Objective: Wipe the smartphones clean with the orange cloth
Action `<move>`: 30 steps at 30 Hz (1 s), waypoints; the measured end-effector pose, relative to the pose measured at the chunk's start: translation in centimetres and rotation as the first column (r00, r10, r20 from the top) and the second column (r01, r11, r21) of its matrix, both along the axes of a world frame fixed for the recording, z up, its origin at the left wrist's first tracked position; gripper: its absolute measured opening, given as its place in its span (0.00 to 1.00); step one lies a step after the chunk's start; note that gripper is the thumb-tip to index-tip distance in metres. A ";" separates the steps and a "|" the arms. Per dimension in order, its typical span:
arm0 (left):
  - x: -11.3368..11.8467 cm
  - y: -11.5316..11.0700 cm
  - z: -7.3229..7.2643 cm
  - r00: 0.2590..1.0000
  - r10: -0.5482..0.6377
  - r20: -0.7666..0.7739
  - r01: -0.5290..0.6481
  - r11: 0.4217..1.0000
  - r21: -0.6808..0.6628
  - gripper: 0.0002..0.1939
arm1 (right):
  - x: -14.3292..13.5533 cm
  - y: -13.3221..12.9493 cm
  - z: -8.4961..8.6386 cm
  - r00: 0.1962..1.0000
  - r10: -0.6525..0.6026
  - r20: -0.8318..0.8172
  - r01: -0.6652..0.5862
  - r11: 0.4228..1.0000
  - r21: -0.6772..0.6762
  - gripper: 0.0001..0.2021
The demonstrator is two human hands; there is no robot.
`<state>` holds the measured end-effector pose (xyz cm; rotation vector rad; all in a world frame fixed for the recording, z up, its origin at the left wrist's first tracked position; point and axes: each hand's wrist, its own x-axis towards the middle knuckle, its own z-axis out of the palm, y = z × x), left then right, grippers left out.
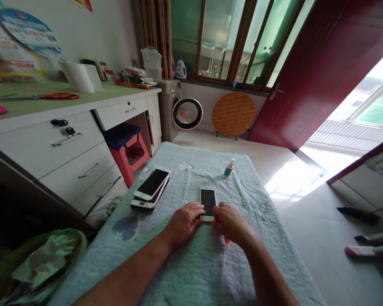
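Note:
A white smartphone point(208, 197) with a dark screen lies face up on the quilted cloth point(191, 272) covering the table. My left hand point(185, 221) grips its left edge, fingertips resting over the lower part of the screen. Against the lower right edge of the phone is my right hand point(231, 221), its fingers closed around an orange cloth point(227, 242); only bits of this show below the hand. To the left, a white smartphone point(153, 184) rests on top of another phone point(142, 205). A small spray bottle point(229, 168) stands farther back on the right.
White drawers point(79, 148) and a red stool point(130, 153) line the left side. A green waste bin point(79, 242) sits by the table's near left corner. Beyond the table are a washing machine with its door open point(187, 113), a round wooden board point(234, 113) and a red door point(293, 72).

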<state>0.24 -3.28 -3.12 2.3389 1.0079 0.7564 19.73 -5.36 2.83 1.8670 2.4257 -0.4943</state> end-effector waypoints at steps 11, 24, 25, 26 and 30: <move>0.0 0.0 -0.2 1.000 0.011 0.002 -0.011 0.999 -0.043 0.12 | -1.5 -0.7 -1.2 0.999 0.047 -0.014 -0.045 0.992 0.118 0.10; 0.0 0.0 0.0 1.000 0.014 0.027 -0.013 0.999 -0.045 0.12 | -0.9 -0.3 -0.7 0.999 0.013 -0.042 -0.011 0.999 0.038 0.04; 0.0 0.0 -0.1 1.000 0.016 0.022 -0.015 0.999 -0.046 0.12 | -0.8 -0.3 -0.7 1.000 0.009 -0.027 -0.008 0.999 0.036 0.04; 0.0 0.1 -0.1 1.000 0.019 0.018 -0.018 0.999 -0.047 0.12 | -0.7 -0.2 -0.7 1.000 0.010 -0.020 -0.009 0.999 0.039 0.04; 0.1 0.2 0.0 0.999 0.041 0.009 -0.041 0.998 -0.049 0.12 | -1.0 0.2 -0.5 0.999 0.040 -0.008 -0.039 0.997 0.065 0.06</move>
